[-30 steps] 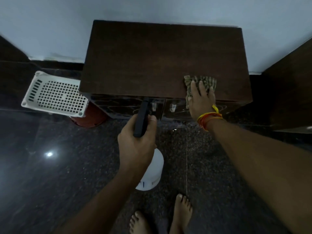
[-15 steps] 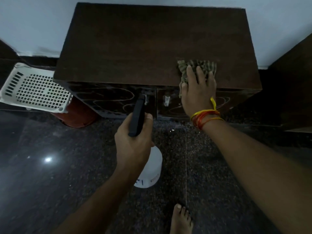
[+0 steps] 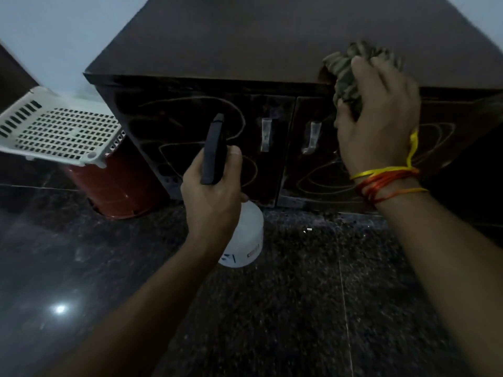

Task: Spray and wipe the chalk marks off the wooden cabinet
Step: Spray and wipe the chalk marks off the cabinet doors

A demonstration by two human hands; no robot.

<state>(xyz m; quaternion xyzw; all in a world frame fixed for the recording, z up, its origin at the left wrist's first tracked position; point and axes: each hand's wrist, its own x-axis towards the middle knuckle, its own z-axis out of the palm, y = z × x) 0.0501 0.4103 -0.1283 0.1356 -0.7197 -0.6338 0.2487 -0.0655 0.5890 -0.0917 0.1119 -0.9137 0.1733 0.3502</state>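
Head view, looking down on the work. The left hand is wrapped round the neck of the sprayer, thumb beside its black head, nozzle aimed at the left door of the cabinet. The right hand is clenched on a bunched cloth at the front top edge, above the right door. Chalk marks, pale loops and ovals, cover both door fronts; none looks wiped yet. Two small handles sit either side of the door gap.

Handling, as judged: the sprayer's white body looks like light plastic, its weight depending on the fill, which cannot be seen; the neck grip suits it, leaving a finger for the trigger. The cloth is soft and limp, best held wadded with a flat face pressed to the wood. The cabinet is rigid, and its glossy doors will probably turn slick when wet. A basket and red bin stand just beside it on the floor.
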